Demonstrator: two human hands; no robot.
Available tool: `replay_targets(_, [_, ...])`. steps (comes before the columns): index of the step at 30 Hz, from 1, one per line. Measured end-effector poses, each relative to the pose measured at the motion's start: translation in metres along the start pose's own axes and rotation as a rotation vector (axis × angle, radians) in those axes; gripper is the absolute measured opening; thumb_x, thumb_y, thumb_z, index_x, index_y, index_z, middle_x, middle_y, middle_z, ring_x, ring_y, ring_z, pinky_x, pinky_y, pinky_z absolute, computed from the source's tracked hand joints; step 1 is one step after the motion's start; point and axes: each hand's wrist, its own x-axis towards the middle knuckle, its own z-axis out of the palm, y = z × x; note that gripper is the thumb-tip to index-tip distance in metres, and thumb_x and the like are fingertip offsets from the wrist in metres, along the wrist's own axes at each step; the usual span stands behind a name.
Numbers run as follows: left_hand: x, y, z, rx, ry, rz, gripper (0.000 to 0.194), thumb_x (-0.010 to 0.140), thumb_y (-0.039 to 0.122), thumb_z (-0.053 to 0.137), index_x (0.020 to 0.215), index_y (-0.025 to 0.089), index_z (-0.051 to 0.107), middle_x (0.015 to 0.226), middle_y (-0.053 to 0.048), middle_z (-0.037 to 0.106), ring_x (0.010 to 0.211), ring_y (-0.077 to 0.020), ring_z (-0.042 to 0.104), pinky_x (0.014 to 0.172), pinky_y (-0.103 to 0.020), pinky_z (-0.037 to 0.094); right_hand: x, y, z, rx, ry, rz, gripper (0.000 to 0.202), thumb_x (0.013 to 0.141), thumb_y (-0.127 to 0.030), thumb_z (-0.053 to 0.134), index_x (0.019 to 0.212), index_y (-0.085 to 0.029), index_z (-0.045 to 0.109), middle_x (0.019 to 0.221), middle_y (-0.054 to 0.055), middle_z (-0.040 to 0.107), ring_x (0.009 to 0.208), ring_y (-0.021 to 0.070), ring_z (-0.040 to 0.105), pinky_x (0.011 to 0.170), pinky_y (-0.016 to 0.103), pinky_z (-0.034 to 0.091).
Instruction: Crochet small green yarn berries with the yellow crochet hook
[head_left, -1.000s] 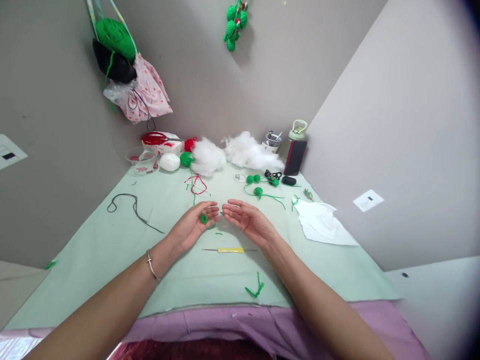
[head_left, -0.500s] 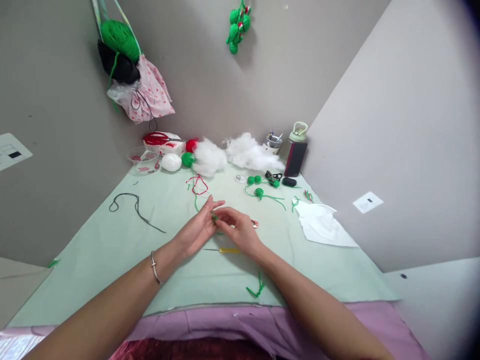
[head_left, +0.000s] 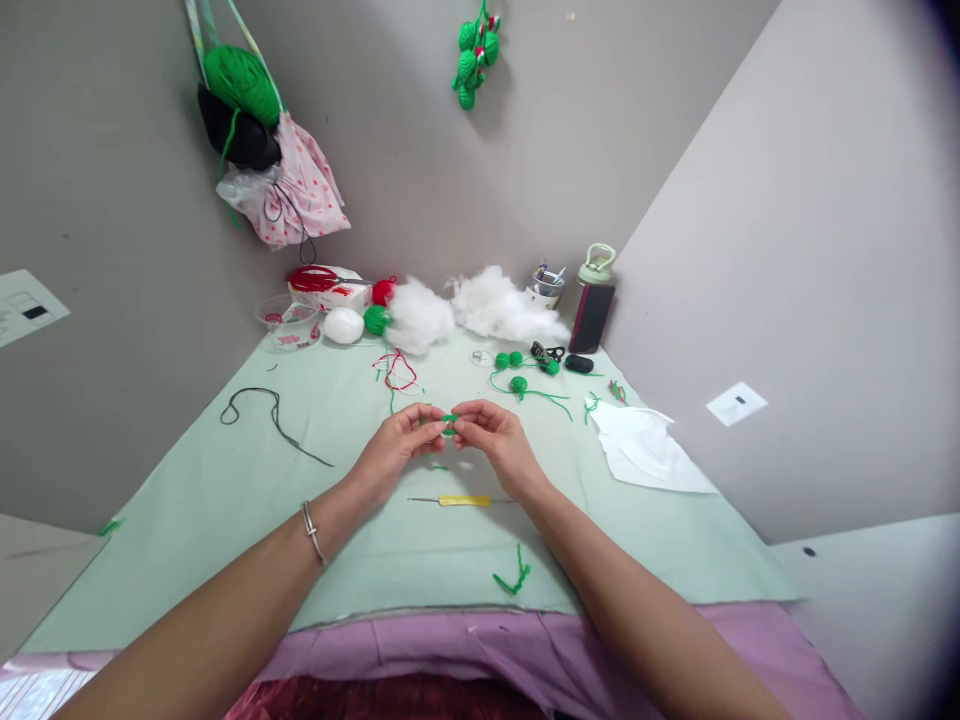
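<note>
Between my two hands is a small green crocheted piece (head_left: 449,425), partly hidden by my fingers. My left hand (head_left: 405,440) pinches its left side, and my right hand (head_left: 495,440) pinches its right side. A green strand runs from near my left hand back to the green yarn ball (head_left: 376,320). Below my hands a crochet hook with a yellow handle (head_left: 463,501) lies flat on the pale green cloth (head_left: 360,580). Closer to the front edge lies a short green yarn scrap (head_left: 513,575).
White stuffing (head_left: 502,305), a white yarn ball (head_left: 343,326) and a clear tub (head_left: 289,325) line the back. Several green crocheted balls (head_left: 517,384) lie behind my right hand. A black cord (head_left: 277,420) lies left; white fabric (head_left: 649,450) lies right. A bottle (head_left: 598,262) stands back right.
My left hand has turned from palm up to a pinch, and my fingertips now face each other. The green piece sits stretched between both hands, and more of the hook shows.
</note>
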Motion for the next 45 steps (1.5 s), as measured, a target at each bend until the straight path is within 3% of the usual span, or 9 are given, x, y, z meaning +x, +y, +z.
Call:
replay_targets(9, [-0.0019,0.0041,0.0001,0.005,0.051,0.016,0.030,0.079,0.031,0.082,0.105,0.021,0.073,0.084,0.000,0.073,0.073,-0.0140,0.068,0.079,-0.030,0.054,0.0018,-0.0008,-0.0043,0.155,0.004,0.067,0.026,0.067,-0.025,0.086,0.091,-0.022,0.078,0.094,0.003,0.078,0.084,0.0161,0.070,0.085,0.033,0.056])
replay_targets(15, [-0.0025,0.0054,0.0021,0.004,0.031,0.007,0.023,0.078,0.028,0.082,0.097,0.018,0.075,0.089,-0.002,0.074,0.072,-0.0138,0.068,0.079,-0.031,0.054,0.0019,-0.0028,-0.0056,0.229,-0.016,0.110,0.028,0.064,-0.018,0.084,0.092,-0.021,0.080,0.093,0.004,0.079,0.085,0.0168,0.071,0.085,0.032,0.057])
replay_targets(45, [-0.0026,0.0037,0.0021,-0.012,0.015,0.001,0.025,0.076,0.030,0.086,0.094,0.018,0.073,0.082,-0.001,0.072,0.070,-0.0144,0.068,0.076,-0.030,0.054,0.0009,-0.0028,-0.0068,0.236,-0.029,0.128,0.035,0.060,-0.011,0.081,0.093,-0.023,0.080,0.092,0.002,0.079,0.084,0.0152,0.069,0.089,0.032,0.054])
